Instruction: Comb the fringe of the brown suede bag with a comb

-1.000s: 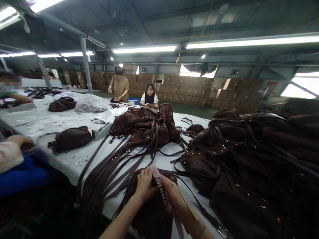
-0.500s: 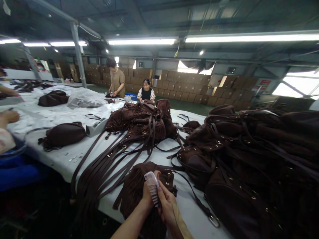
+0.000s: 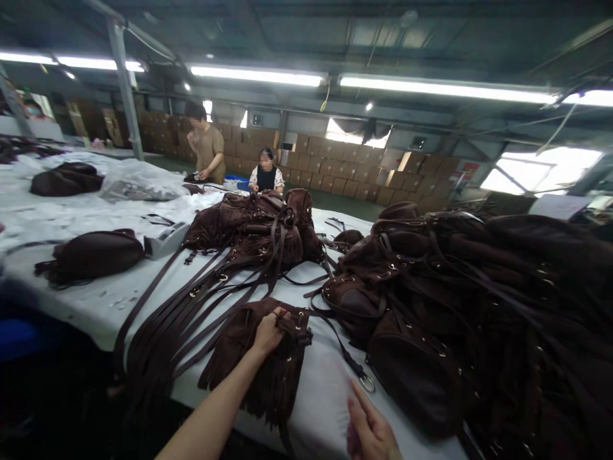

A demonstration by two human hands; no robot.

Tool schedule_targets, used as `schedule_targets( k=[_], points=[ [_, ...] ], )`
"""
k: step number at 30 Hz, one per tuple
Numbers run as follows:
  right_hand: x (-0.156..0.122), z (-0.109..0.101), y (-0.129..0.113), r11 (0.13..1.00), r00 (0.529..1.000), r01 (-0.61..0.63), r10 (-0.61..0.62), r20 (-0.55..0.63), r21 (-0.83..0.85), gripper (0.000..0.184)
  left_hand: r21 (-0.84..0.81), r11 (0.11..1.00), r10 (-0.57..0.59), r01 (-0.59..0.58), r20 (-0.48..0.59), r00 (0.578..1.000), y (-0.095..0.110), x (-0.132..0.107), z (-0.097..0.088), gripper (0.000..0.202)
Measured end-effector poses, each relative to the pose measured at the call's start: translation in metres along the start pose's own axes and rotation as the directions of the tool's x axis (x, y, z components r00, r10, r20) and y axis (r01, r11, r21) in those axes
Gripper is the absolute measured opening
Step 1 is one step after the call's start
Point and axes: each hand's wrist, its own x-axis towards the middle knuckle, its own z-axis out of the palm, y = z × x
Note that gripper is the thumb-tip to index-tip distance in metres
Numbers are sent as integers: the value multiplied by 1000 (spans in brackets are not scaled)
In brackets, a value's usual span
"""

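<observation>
A dark brown fringed bag [image 3: 239,345] with brass-coloured eyelets lies at the near edge of the table. My left hand [image 3: 269,331] is closed on its upper part, by the drawstring and eyelets. The fringe hangs down over the table's edge. To the right of the bag, low in the view, my right hand [image 3: 371,428] is apart from it and smeared by motion. A pale, see-through comb [image 3: 345,402] shows as a faint blur at its fingers. Straps in a dark bundle [image 3: 158,332] trail off the table to the left.
Brown bags are heaped at the centre [image 3: 249,223] and in a large pile [image 3: 431,306] on the right. One more bag [image 3: 98,254] lies left beside a grey box [image 3: 165,241]. Two people work across the white table [image 3: 119,306]; stacked cartons [image 3: 330,163] stand behind.
My right hand has moved away from the bag, down and right, with the comb. My left hand keeps hold of the bag, whose fringe now shows more. The view has turned right.
</observation>
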Motion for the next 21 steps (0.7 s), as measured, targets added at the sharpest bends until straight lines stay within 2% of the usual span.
schedule_targets(
  k=[3, 6, 8, 9, 10, 11, 12, 14, 16, 17, 19, 21],
  points=[
    [16, -30, 2, 999, 988, -15, 21, -155, 41, 106, -141, 987, 83, -81, 8, 997, 4, -6, -28, 34],
    [34, -34, 1, 999, 978, 9, 2, -209, 51, 104, -174, 976, 137, -135, 2, 991, 4, -23, -81, 38],
    [43, -26, -3, 998, 982, 29, -20, -189, 49, 95, -13, 993, 112, -115, -143, 983, 7, -41, -112, 36],
    [46, -19, -6, 998, 984, 34, -26, -174, 44, 91, 92, 992, 106, -86, -239, 965, 11, -50, -118, 37],
    [49, -12, -10, 999, 986, 39, -33, -164, 37, 87, 186, 981, 115, -57, -314, 943, 17, -59, -117, 39],
    [51, -4, -15, 998, 988, 48, -43, -149, 30, 83, 262, 964, 134, -42, -345, 929, 24, -67, -107, 44],
    [53, 5, -19, 998, 989, 62, -59, -135, 25, 78, 313, 948, 155, -52, -314, 937, 32, -72, -90, 49],
    [55, 19, -25, 995, 990, 95, -91, -111, 29, 74, 427, 903, 151, -56, -194, 969, 45, -79, -42, 63],
    [54, 28, -22, 991, 989, 121, -116, -91, 49, 77, 552, 833, 63, 26, -142, 988, 50, -78, 7, 72],
    [53, 29, -17, 991, 989, 124, -119, -88, 54, 80, 605, 794, 22, 57, -124, 992, 49, -75, 25, 73],
    [50, 25, -1, 992, 989, 113, -108, -97, 50, 87, 666, 742, -23, 76, -89, 996, 40, -68, 46, 73],
    [45, 16, 17, 995, 988, 94, -89, -126, 35, 89, 650, 759, -15, 31, -30, 999, 28, -61, 46, 72]
  ],
)
